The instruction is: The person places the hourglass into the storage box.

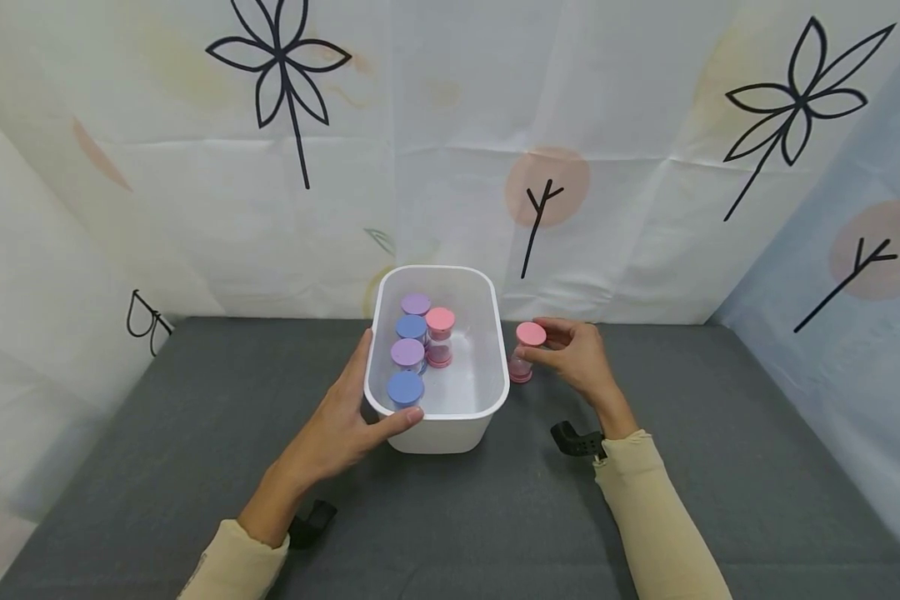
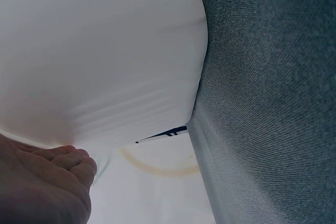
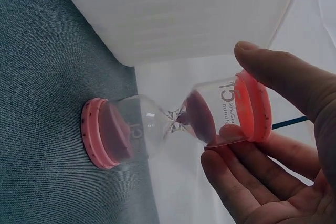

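My right hand (image 1: 581, 357) pinches a pink-capped sand timer (image 1: 522, 367) by its upper end, between thumb and fingers. In the right wrist view, that timer (image 3: 152, 124) is marked 15 minutes and has sand in both bulbs. Its lower cap is at the grey cloth; whether it touches, I cannot tell. My left hand (image 1: 341, 429) holds the white plastic bin (image 1: 450, 433) at its near left corner, thumb over the rim and fingers along the outer wall. Inside the bin, purple-capped (image 1: 407, 353) and blue-capped timers (image 1: 405, 387) line the left side, beside another pink-capped timer (image 1: 439, 337).
Grey cloth (image 1: 720, 467) covers the table. A white printed curtain (image 1: 450, 125) stands behind the table, with further cloth at both sides. Dark wrist straps (image 1: 576, 439) are on both wrists.
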`<state>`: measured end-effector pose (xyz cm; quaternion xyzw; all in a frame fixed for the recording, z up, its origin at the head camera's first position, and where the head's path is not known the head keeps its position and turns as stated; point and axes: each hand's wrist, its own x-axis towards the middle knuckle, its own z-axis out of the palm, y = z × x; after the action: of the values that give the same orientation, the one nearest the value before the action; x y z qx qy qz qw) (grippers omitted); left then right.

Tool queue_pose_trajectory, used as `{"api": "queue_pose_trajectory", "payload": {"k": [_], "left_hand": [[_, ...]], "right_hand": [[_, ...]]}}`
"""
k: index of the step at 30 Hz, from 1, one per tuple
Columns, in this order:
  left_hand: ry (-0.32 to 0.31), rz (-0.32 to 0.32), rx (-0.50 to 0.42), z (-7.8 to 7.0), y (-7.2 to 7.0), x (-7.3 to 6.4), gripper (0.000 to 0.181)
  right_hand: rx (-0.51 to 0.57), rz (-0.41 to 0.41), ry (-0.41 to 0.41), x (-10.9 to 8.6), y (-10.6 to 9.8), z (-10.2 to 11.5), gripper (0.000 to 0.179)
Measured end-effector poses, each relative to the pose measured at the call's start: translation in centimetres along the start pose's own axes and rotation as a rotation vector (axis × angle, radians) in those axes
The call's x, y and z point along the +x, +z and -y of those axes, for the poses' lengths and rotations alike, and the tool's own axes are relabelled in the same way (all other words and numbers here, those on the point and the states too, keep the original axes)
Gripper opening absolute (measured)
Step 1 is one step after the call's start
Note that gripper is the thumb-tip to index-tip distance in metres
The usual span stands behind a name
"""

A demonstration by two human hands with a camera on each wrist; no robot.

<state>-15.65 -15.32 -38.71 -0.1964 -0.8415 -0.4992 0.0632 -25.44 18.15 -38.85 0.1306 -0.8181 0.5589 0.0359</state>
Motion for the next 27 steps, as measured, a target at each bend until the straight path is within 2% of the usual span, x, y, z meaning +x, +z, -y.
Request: {"api": "queue_pose_trajectory", "payload": {"k": [16,21,27], "left_hand": [[-0.012,0.000,-0.002,-0.1,0.0,-0.1,0.115],[-0.013,0.005,-0.002,-0.1,0.0,0.0,0.115],[-0.001,0.002,-0.009,-0.2,0.0,0.0,0.116]], "right_hand": [[-0.049,-0.025,-0.005,0.0,0.3,-0.3,0.051],[-0.062,-0.030,-0.006,-0.1,0.0,0.4,0.048],[-0.020,-0.046,-0.026,-0.5,-0.7,2.1,0.047]]}}
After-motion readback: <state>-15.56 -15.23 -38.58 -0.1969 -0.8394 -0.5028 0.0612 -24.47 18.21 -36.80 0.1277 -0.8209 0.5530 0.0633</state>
